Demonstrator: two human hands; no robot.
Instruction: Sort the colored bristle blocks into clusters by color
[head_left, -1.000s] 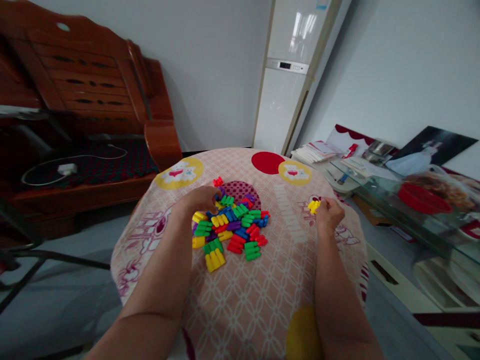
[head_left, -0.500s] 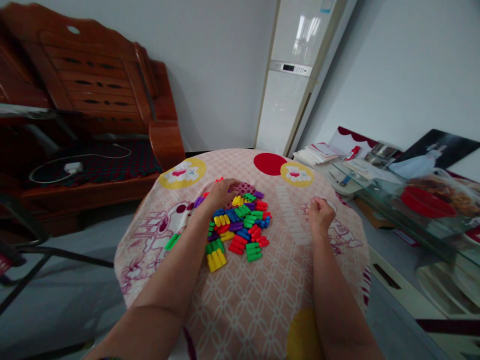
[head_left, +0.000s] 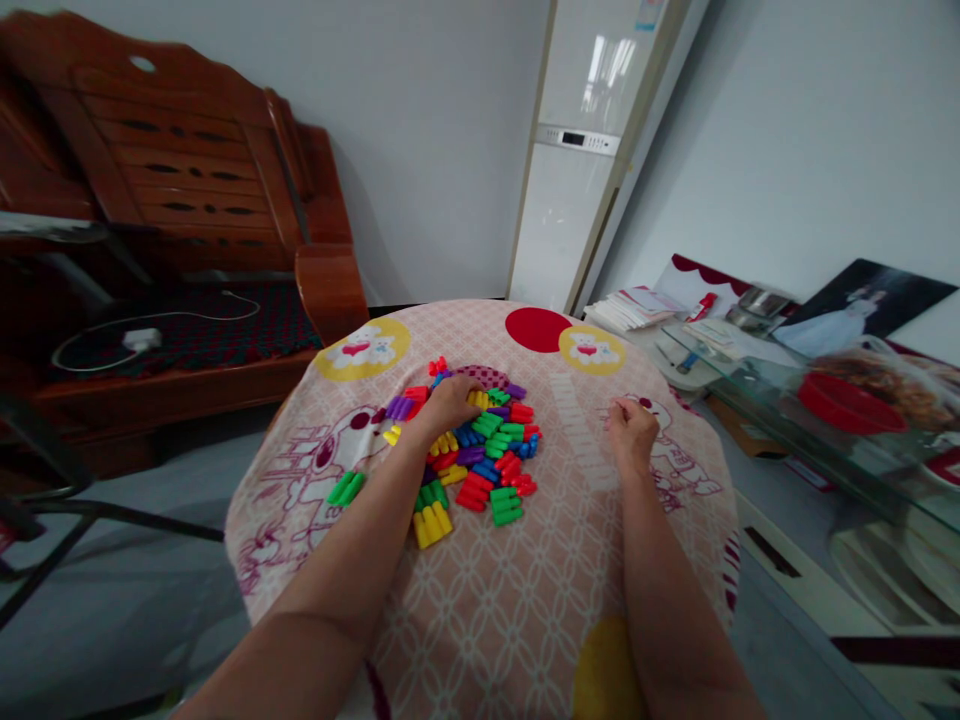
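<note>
My left hand (head_left: 448, 402) reaches into a heap of colourful plastic toy blocks, its fingers and thumb closed about a yellow toy block (head_left: 478, 399) at the back of the heap. Around it lie green blocks (head_left: 489, 422), a purple block (head_left: 471, 455), red blocks (head_left: 473, 491) and a yellow block (head_left: 433, 524) at the near side. The hand and forearm cover part of the heap. To the right, apart from the blocks, my right hand (head_left: 634, 432) is closed low over the tablecloth. Whatever its fingers may hold is hidden.
A patterned cloth covers the round table (head_left: 525, 600). One green block (head_left: 346, 488) lies off to the left. A wooden bench (head_left: 187, 190) stands behind at left, a white floor-standing air conditioner (head_left: 562, 200) behind. At right, a glass shelf (head_left: 780, 400) bears a red bowl (head_left: 851, 403).
My left hand has come down slightly and closed about the yellow block, uncovering red and purple blocks left of it. My right hand has shifted slightly left and stays closed.
</note>
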